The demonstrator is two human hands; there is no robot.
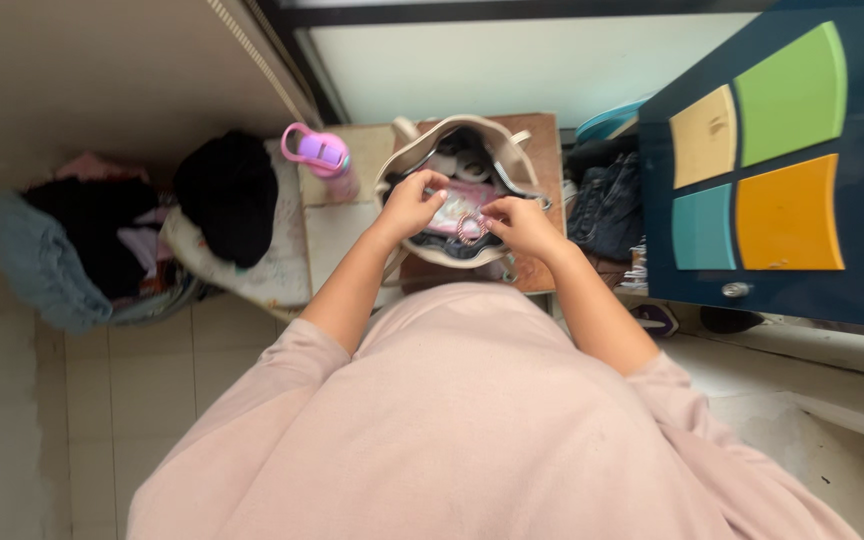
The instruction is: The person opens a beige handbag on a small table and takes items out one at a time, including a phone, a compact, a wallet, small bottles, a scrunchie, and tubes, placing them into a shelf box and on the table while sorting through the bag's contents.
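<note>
Far left, a heap of clothes (pixel 72 250) lies on the floor, and beside it a black bundle (pixel 227 195) sits on a pale cushion (pixel 272 270). Next along, a pink bottle (pixel 320 158) lies tipped on its side, just beside the bag (pixel 407 160). The cream bag is wide open, standing on a brown bench (pixel 542 140). Left forearm angles up and inward from the pink sleeve, wrist bent over the bag's mouth; left hand (pixel 410 205) pinches the edge of a small clear pouch (pixel 449 212) with its fingertips. Right forearm mirrors it, coming in from the other side; right hand (pixel 522 222) is curled, fingers closed on a pink coil hair tie (pixel 469 230), touching the pouch. Both things hover right over the open bag. Further right, dark jeans (pixel 607 200) are piled up, then a navy cabinet (pixel 852 290) with coloured panels.
</note>
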